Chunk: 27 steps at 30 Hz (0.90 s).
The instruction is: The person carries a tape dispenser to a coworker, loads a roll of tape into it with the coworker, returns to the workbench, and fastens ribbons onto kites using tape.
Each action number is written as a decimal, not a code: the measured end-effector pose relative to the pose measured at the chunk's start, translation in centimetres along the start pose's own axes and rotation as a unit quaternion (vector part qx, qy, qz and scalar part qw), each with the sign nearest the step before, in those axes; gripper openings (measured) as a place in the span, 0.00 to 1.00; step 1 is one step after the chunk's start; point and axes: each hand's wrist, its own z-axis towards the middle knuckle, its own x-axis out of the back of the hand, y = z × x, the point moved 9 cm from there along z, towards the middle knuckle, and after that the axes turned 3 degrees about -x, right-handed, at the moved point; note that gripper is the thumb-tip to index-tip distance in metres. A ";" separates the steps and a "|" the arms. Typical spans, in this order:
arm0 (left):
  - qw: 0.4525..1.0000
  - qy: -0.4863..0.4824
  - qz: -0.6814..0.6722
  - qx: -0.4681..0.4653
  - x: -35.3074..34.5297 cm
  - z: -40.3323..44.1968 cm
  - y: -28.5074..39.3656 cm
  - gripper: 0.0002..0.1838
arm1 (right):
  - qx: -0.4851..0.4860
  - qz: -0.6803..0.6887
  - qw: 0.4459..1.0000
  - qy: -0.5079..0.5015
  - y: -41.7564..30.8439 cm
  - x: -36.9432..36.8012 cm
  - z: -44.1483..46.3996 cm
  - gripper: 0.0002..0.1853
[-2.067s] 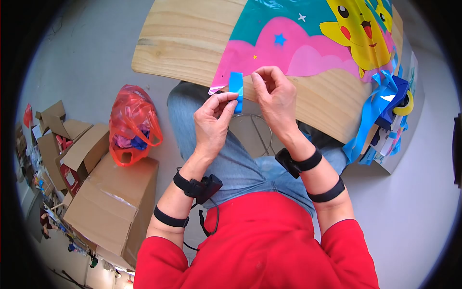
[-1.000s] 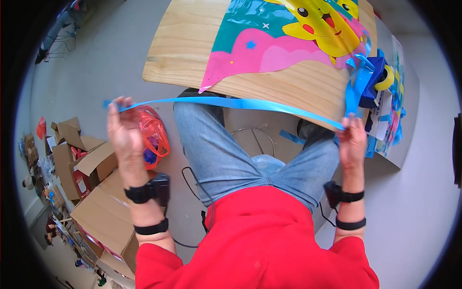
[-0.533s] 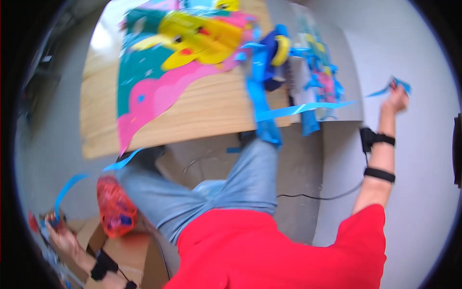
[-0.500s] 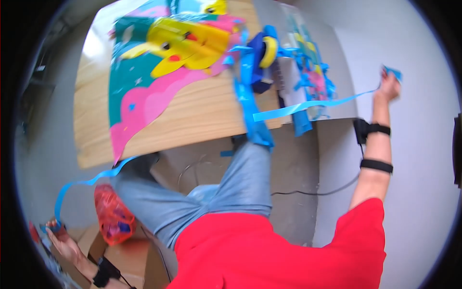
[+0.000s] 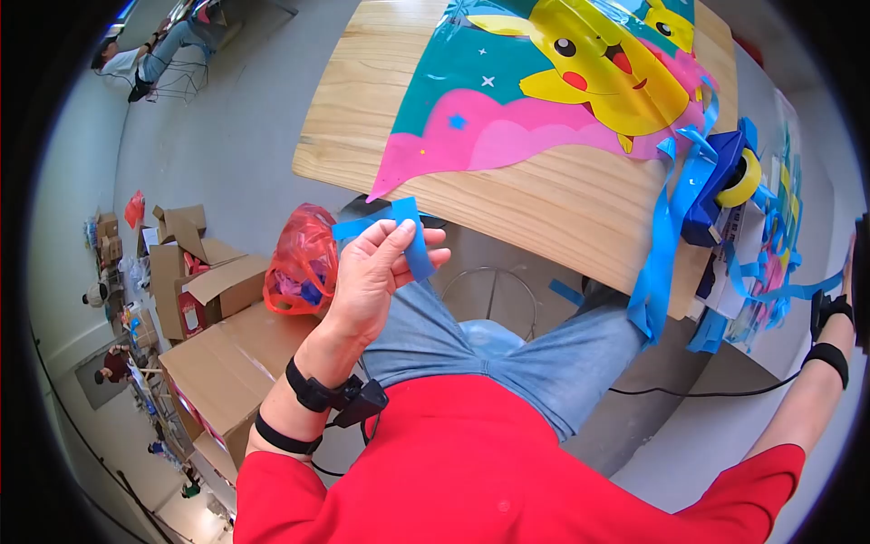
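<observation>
My left hand point(image 5: 367, 276) is raised in front of my lap, with thumb and fingers pinched on a blue plastic strip point(image 5: 412, 240). Part of the strip stands up above the thumb, and another part sticks out left behind the hand. At the far right edge, my right hand point(image 5: 850, 267) is mostly cut off and its fingers are hidden. Another blue strip point(image 5: 779, 292) runs from the table's right side towards it. On the wooden table point(image 5: 507, 195) lies a glossy printed sheet point(image 5: 507, 122) with yellow cartoon figures on teal and pink.
A blue tape dispenser point(image 5: 711, 195) with a yellow tape roll point(image 5: 741, 179) stands at the table's right side, blue strips hanging beside it. A red plastic bag point(image 5: 304, 249) and cardboard boxes point(image 5: 240, 358) are at my left. A black cable point(image 5: 707, 393) crosses the right. Other people sit farther off.
My left hand has come up from the lower left to in front of my lap, still with a blue strip. My right hand has moved out to the right edge. The view has swung left.
</observation>
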 end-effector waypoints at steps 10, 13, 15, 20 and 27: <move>0.983 -0.064 0.156 -0.075 -3.0 1.9 -2.0 0.05 | -0.091 0.033 0.983 -0.159 -2.1 -6.2 -5.0 0.26; 0.826 -0.086 0.442 -0.339 -5.6 0.3 0.8 0.05 | 0.029 -0.030 0.988 -0.146 -0.6 -7.1 -2.8 0.26; 0.745 -0.099 0.508 -0.422 -6.7 -0.9 1.4 0.11 | 0.066 0.122 0.949 -0.282 -0.9 -8.6 -4.6 0.25; 0.856 -0.095 0.409 -0.301 -5.6 0.4 -1.6 0.04 | 0.137 -0.273 0.933 -0.189 -7.1 -6.9 -8.1 0.19; 0.881 -0.105 0.373 -0.271 -5.7 0.4 -2.0 0.03 | -0.126 0.180 0.965 -0.144 -5.8 -6.3 -10.5 0.23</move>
